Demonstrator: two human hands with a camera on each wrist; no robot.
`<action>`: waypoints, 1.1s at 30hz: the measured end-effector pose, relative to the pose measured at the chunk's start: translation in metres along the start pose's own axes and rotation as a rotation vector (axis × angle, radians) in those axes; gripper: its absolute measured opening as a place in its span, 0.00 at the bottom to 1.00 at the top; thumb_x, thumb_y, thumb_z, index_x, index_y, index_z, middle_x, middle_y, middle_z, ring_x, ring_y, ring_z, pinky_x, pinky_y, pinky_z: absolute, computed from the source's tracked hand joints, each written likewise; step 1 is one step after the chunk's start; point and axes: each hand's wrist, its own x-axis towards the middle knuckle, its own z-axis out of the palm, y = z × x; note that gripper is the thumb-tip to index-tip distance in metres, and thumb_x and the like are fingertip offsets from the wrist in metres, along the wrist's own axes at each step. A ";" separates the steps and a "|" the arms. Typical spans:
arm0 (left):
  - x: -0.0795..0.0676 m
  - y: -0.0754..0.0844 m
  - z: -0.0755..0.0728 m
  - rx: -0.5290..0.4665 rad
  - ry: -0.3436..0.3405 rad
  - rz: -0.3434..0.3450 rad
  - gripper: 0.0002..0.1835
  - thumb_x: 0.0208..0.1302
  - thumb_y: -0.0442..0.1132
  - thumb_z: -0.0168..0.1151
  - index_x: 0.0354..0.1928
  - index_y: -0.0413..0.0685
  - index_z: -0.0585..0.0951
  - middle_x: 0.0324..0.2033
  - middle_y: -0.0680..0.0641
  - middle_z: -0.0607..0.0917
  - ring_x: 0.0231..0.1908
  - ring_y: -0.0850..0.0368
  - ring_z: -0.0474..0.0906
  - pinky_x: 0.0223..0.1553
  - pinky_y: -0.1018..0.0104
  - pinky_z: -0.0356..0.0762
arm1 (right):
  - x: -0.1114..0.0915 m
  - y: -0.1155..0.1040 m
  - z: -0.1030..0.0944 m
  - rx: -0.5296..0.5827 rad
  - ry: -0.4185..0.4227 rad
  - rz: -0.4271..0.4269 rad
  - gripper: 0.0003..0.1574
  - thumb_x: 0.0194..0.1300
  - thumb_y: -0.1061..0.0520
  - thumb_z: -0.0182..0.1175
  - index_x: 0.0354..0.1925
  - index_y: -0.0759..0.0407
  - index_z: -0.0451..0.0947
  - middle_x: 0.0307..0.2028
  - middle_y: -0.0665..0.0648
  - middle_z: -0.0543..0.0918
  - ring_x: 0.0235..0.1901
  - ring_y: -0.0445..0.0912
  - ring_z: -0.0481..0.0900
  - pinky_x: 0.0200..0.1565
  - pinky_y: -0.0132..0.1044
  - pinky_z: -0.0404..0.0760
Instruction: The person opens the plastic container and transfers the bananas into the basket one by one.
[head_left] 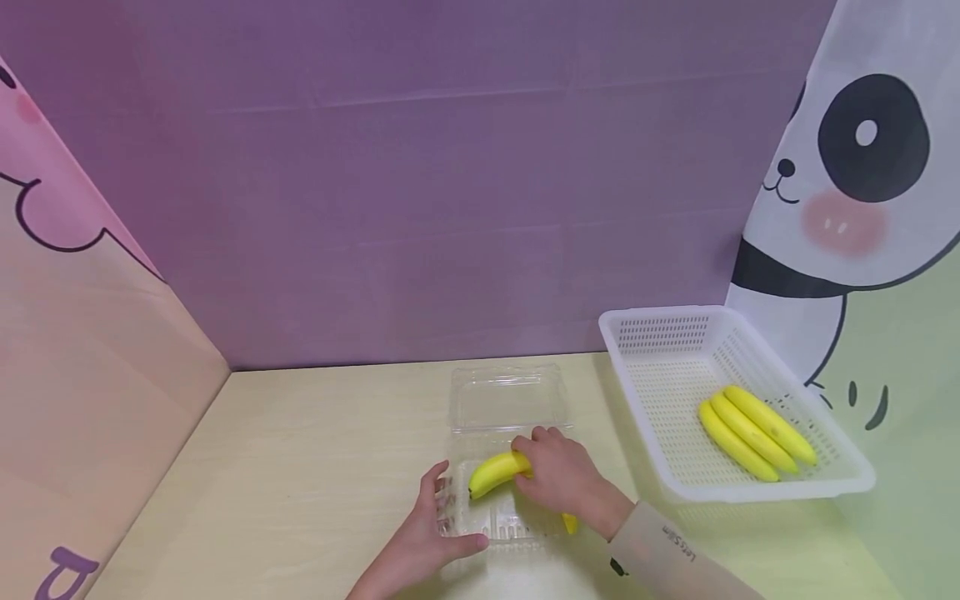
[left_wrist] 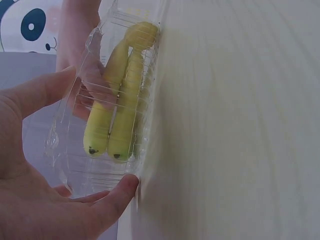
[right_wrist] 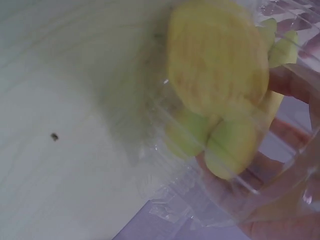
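Observation:
A clear plastic clamshell box (head_left: 510,530) lies on the table, its lid (head_left: 510,398) folded back away from me. My left hand (head_left: 435,527) holds the box's left end, thumb at the near edge and fingers along the far side. Over the base, my right hand (head_left: 561,473) grips yellow bananas (head_left: 495,475) from above. Through the clear wall in the left wrist view, two banana tips (left_wrist: 120,145) show side by side. A rounded yellow piece with faint reddish streaks (right_wrist: 217,55) fills the right wrist view; its kind is unclear.
A white perforated basket (head_left: 637,392) stands at the right, holding a bunch of three bananas (head_left: 757,433). Purple cloth (head_left: 390,208) rises behind the pale table (head_left: 300,467), with printed panels on both sides.

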 end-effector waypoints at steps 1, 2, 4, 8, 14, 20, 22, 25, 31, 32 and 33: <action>0.000 0.000 0.000 -0.002 -0.001 0.002 0.62 0.53 0.45 0.81 0.78 0.48 0.44 0.73 0.29 0.56 0.70 0.28 0.60 0.63 0.33 0.66 | 0.000 0.000 0.000 -0.002 -0.002 0.003 0.19 0.59 0.50 0.68 0.48 0.54 0.81 0.31 0.50 0.72 0.30 0.45 0.66 0.26 0.35 0.69; 0.000 0.000 0.000 0.000 -0.001 0.003 0.62 0.53 0.45 0.81 0.78 0.48 0.44 0.73 0.29 0.57 0.70 0.28 0.60 0.64 0.32 0.66 | 0.000 0.000 0.000 -0.003 -0.002 0.006 0.20 0.59 0.50 0.68 0.48 0.54 0.81 0.31 0.50 0.72 0.30 0.45 0.66 0.26 0.36 0.70; 0.000 0.000 0.000 0.006 -0.001 0.004 0.62 0.52 0.45 0.81 0.78 0.49 0.44 0.72 0.29 0.57 0.70 0.28 0.61 0.64 0.32 0.66 | 0.000 0.000 0.001 -0.001 0.001 0.008 0.20 0.58 0.50 0.68 0.48 0.55 0.81 0.31 0.50 0.72 0.30 0.45 0.66 0.26 0.36 0.70; 0.001 0.000 0.000 0.020 0.002 0.004 0.62 0.52 0.46 0.81 0.78 0.49 0.44 0.72 0.29 0.58 0.69 0.28 0.61 0.63 0.31 0.65 | -0.001 0.001 0.001 -0.002 0.020 0.007 0.20 0.57 0.51 0.68 0.47 0.54 0.81 0.32 0.51 0.72 0.31 0.45 0.66 0.25 0.36 0.70; 0.000 -0.001 0.000 0.008 -0.004 0.009 0.62 0.52 0.45 0.81 0.78 0.48 0.44 0.72 0.28 0.58 0.70 0.29 0.61 0.64 0.32 0.65 | -0.002 0.001 0.000 -0.009 0.046 -0.008 0.19 0.56 0.51 0.67 0.47 0.53 0.81 0.32 0.50 0.70 0.31 0.45 0.65 0.25 0.34 0.68; -0.001 -0.001 0.000 -0.002 -0.008 0.015 0.62 0.53 0.45 0.80 0.78 0.48 0.44 0.72 0.28 0.58 0.70 0.28 0.61 0.63 0.33 0.66 | -0.001 0.003 0.002 -0.031 0.094 -0.046 0.18 0.54 0.51 0.68 0.44 0.52 0.81 0.32 0.49 0.69 0.31 0.44 0.64 0.26 0.32 0.67; -0.001 -0.001 -0.001 -0.003 -0.008 0.017 0.62 0.53 0.45 0.80 0.78 0.48 0.44 0.72 0.28 0.58 0.70 0.28 0.61 0.63 0.33 0.67 | -0.001 0.003 0.002 -0.045 0.118 -0.061 0.17 0.53 0.51 0.68 0.43 0.52 0.81 0.32 0.49 0.69 0.30 0.44 0.63 0.26 0.31 0.66; -0.001 -0.001 -0.001 -0.006 -0.008 0.018 0.62 0.53 0.45 0.80 0.78 0.48 0.44 0.72 0.28 0.58 0.69 0.28 0.60 0.63 0.33 0.67 | -0.001 0.003 0.001 -0.070 0.160 -0.086 0.17 0.52 0.51 0.68 0.42 0.52 0.82 0.31 0.49 0.69 0.30 0.44 0.63 0.27 0.31 0.65; -0.001 0.000 -0.001 -0.001 -0.005 0.015 0.62 0.53 0.45 0.81 0.78 0.48 0.44 0.71 0.28 0.58 0.69 0.28 0.61 0.63 0.33 0.66 | -0.001 0.003 0.000 -0.102 0.210 -0.116 0.17 0.52 0.51 0.69 0.41 0.51 0.82 0.30 0.48 0.69 0.29 0.44 0.62 0.28 0.31 0.64; -0.001 0.000 -0.001 0.000 -0.005 0.014 0.62 0.53 0.45 0.81 0.78 0.48 0.44 0.71 0.28 0.58 0.69 0.28 0.61 0.63 0.33 0.66 | -0.001 0.003 0.000 -0.102 0.212 -0.118 0.16 0.52 0.50 0.69 0.41 0.51 0.82 0.30 0.48 0.69 0.29 0.43 0.62 0.29 0.31 0.64; -0.001 0.000 -0.001 0.000 -0.005 0.014 0.62 0.53 0.46 0.81 0.78 0.47 0.44 0.71 0.28 0.58 0.69 0.28 0.61 0.63 0.33 0.66 | -0.001 0.002 -0.001 -0.101 0.215 -0.120 0.16 0.52 0.50 0.69 0.41 0.51 0.82 0.30 0.48 0.68 0.29 0.43 0.62 0.28 0.31 0.64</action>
